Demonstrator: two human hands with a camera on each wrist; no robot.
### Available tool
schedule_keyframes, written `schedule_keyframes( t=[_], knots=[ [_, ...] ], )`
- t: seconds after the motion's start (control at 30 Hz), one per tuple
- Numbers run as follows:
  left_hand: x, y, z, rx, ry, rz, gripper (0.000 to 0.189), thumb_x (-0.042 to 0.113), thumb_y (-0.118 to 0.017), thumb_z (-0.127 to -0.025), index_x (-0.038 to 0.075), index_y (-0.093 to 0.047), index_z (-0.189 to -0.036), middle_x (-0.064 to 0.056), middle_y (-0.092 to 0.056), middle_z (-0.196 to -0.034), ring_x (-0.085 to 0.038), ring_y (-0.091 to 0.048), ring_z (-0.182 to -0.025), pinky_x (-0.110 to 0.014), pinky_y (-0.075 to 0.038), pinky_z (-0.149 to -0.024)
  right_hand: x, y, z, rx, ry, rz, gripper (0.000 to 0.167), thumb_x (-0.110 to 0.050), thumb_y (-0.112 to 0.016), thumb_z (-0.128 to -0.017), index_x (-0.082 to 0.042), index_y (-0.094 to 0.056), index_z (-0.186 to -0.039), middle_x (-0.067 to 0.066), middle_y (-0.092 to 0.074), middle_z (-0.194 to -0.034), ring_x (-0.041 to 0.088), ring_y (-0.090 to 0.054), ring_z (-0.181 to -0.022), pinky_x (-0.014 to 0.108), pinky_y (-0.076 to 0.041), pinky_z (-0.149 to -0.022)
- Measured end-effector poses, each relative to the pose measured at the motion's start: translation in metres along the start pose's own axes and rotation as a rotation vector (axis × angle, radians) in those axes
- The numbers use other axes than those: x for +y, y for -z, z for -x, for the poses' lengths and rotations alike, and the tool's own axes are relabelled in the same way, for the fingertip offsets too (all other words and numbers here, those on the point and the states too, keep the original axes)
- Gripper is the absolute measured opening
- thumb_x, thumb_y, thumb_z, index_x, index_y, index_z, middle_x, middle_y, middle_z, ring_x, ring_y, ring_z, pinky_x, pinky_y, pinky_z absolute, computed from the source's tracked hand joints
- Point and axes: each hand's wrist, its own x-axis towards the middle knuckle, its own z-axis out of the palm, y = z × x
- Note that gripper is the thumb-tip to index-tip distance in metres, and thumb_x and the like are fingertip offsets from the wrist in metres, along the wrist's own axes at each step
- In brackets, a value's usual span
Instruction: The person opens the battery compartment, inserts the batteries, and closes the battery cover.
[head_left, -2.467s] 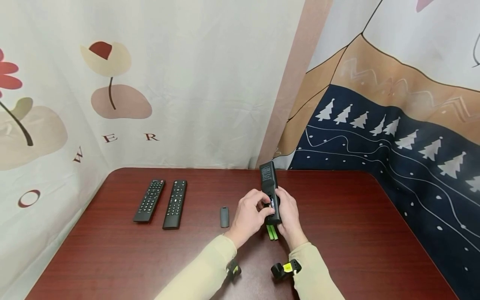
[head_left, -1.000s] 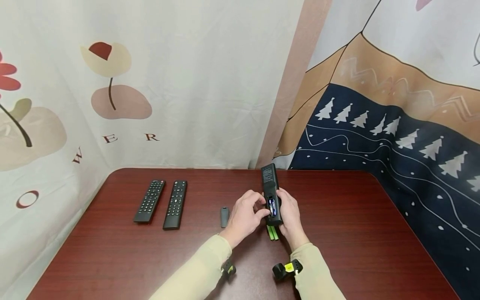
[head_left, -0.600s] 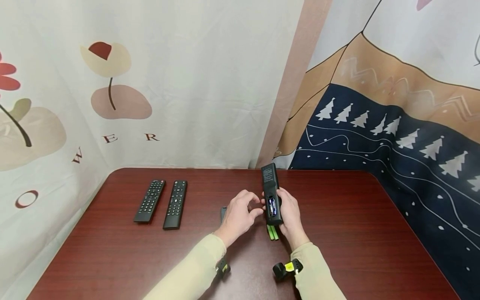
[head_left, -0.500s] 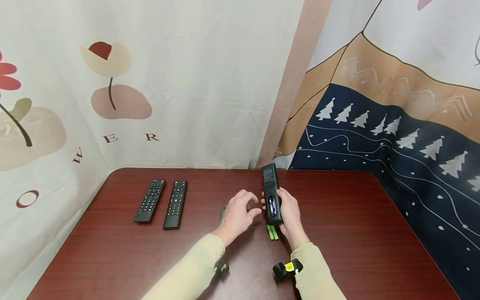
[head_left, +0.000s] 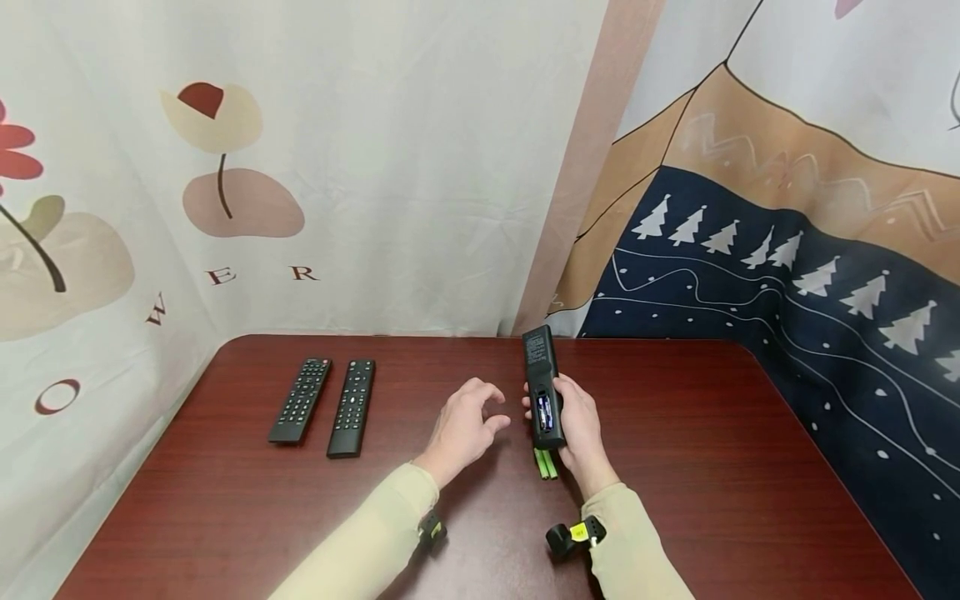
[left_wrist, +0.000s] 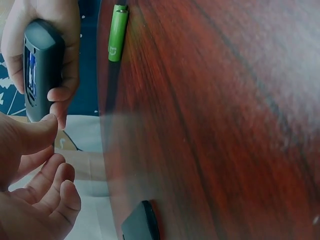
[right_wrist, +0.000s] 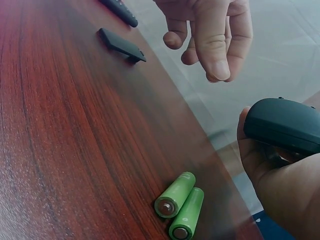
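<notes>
My right hand (head_left: 579, 425) grips a black remote control (head_left: 538, 354), back side up, above the table. Its battery compartment is uncovered, and blue-and-white batteries (head_left: 544, 412) show inside. To its left hovers my left hand (head_left: 459, 432), fingers loosely bent and apart from the remote, with nothing between thumb and fingertips. Two green batteries (right_wrist: 182, 200) lie side by side on the table under the remote's lower end. The dark battery cover (right_wrist: 120, 46) rests on the tabletop; in the head view my left hand hides it.
Two more black remotes, one at the far left (head_left: 300, 402) and one beside it (head_left: 351, 408), lie buttons up on the reddish-brown table (head_left: 697, 483). A patterned curtain (head_left: 420, 167) hangs behind the table's back edge.
My left hand has drawn away from the battery compartment toward the left, baring the batteries inside and coming to cover the battery cover in the head view. The right hand keeps holding the remote.
</notes>
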Motion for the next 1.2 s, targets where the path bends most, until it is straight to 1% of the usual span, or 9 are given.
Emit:
schedule_keyframes(
  t=[0.17,0.3,0.4,0.5,0.6,0.73,1.03,1.2],
  knots=[
    [-0.004,0.003,-0.001,0.001,-0.006,-0.037,0.022,0.011,-0.084,-0.086,0.008,-0.073,-0.105,-0.007,-0.065,-0.102,-0.022,-0.063,-0.08,-0.03,-0.049,-0.067,0.0,0.0,0.001,0.0,0.0,-0.007,0.045,-0.024,-0.034,-0.11,-0.007,-0.049,-0.148,0.03,-0.06,-0.135,0.021,-0.073,-0.094,0.039,-0.06,-0.086],
    [-0.006,0.006,-0.001,0.001,-0.004,-0.051,0.022,0.011,-0.084,-0.086,0.007,-0.073,-0.105,-0.008,-0.065,-0.101,-0.023,-0.065,-0.081,-0.031,-0.05,-0.067,0.0,0.0,0.001,-0.001,0.007,-0.015,0.044,-0.022,-0.034,-0.11,-0.005,-0.049,-0.148,0.031,-0.059,-0.135,0.021,-0.073,-0.093,0.036,-0.061,-0.083],
    [-0.006,0.008,0.0,-0.006,0.009,-0.061,0.022,0.011,-0.084,-0.086,0.007,-0.073,-0.105,-0.009,-0.065,-0.101,-0.024,-0.067,-0.083,-0.033,-0.051,-0.068,0.0,0.0,0.0,-0.004,0.011,-0.022,0.045,-0.022,-0.035,-0.11,-0.003,-0.049,-0.148,0.033,-0.058,-0.135,0.021,-0.073,-0.092,0.035,-0.061,-0.082],
    [-0.007,0.011,0.0,-0.018,0.023,-0.074,0.022,0.011,-0.084,-0.086,0.007,-0.073,-0.105,-0.008,-0.065,-0.102,-0.022,-0.067,-0.084,-0.034,-0.052,-0.069,0.0,0.0,-0.001,-0.008,0.013,-0.025,0.045,-0.022,-0.034,-0.11,-0.003,-0.048,-0.148,0.033,-0.057,-0.136,0.02,-0.073,-0.092,0.035,-0.061,-0.082],
    [-0.008,0.014,0.0,-0.032,0.039,-0.085,0.023,0.012,-0.083,-0.087,0.008,-0.073,-0.107,-0.007,-0.065,-0.104,-0.022,-0.065,-0.085,-0.035,-0.052,-0.07,0.0,0.001,-0.001,-0.005,0.004,-0.037,0.044,-0.023,-0.034,-0.11,-0.006,-0.05,-0.147,0.033,-0.057,-0.137,0.02,-0.073,-0.092,0.036,-0.061,-0.083],
    [-0.011,0.017,0.0,-0.044,0.057,-0.098,0.024,0.013,-0.083,-0.087,0.007,-0.074,-0.108,-0.006,-0.066,-0.105,-0.023,-0.065,-0.085,-0.036,-0.052,-0.071,0.0,0.001,-0.002,-0.003,0.002,-0.039,0.044,-0.023,-0.034,-0.11,-0.007,-0.048,-0.148,0.032,-0.057,-0.138,0.021,-0.073,-0.093,0.036,-0.061,-0.083],
    [-0.02,0.024,0.0,-0.054,0.068,-0.146,0.024,0.013,-0.085,-0.086,0.007,-0.074,-0.107,-0.006,-0.066,-0.104,-0.019,-0.062,-0.083,-0.036,-0.052,-0.074,0.0,0.001,-0.002,0.009,-0.003,-0.042,0.044,-0.023,-0.034,-0.109,-0.007,-0.048,-0.149,0.032,-0.058,-0.136,0.023,-0.073,-0.093,0.038,-0.061,-0.083],
    [-0.023,0.029,0.001,-0.058,0.079,-0.17,0.024,0.013,-0.085,-0.085,0.008,-0.074,-0.106,-0.006,-0.066,-0.104,-0.021,-0.061,-0.086,-0.039,-0.053,-0.077,0.0,0.001,-0.002,0.005,-0.001,-0.037,0.044,-0.023,-0.034,-0.11,-0.007,-0.047,-0.149,0.031,-0.058,-0.136,0.023,-0.073,-0.094,0.037,-0.061,-0.083]
  ],
)
